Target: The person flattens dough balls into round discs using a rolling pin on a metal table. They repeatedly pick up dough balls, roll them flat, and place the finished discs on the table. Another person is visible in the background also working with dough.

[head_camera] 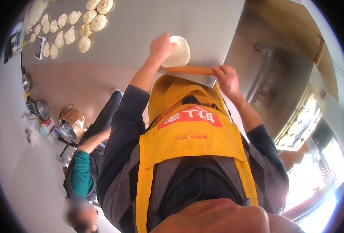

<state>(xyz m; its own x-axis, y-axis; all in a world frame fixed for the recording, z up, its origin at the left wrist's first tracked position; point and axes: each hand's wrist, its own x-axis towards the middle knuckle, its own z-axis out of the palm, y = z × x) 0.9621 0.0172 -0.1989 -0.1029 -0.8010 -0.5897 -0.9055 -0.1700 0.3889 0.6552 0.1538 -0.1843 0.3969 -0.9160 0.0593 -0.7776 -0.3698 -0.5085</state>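
Observation:
A flattened round of dough point(181, 52) lies on the metal worktop point(131, 32) near its front corner. My left hand point(162, 48) grips the dough's left edge, the thumb over its top. In my right hand point(226, 78) is one end of a wooden rolling pin point(189, 70), which tapers towards its far end. The pin lies across the table's front edge, between the dough and my yellow apron point(189, 145). Its left tip comes close to my left forearm and is partly blurred.
Several round dough pieces point(98, 23) and smaller dough lumps point(59, 40) sit at the worktop's far left, near a white phone-like device point(39, 48). A co-worker in a green sleeve point(81, 171) is at lower left, near a paper bag point(72, 118). Round pieces fill a lit rack point(301, 122) at right.

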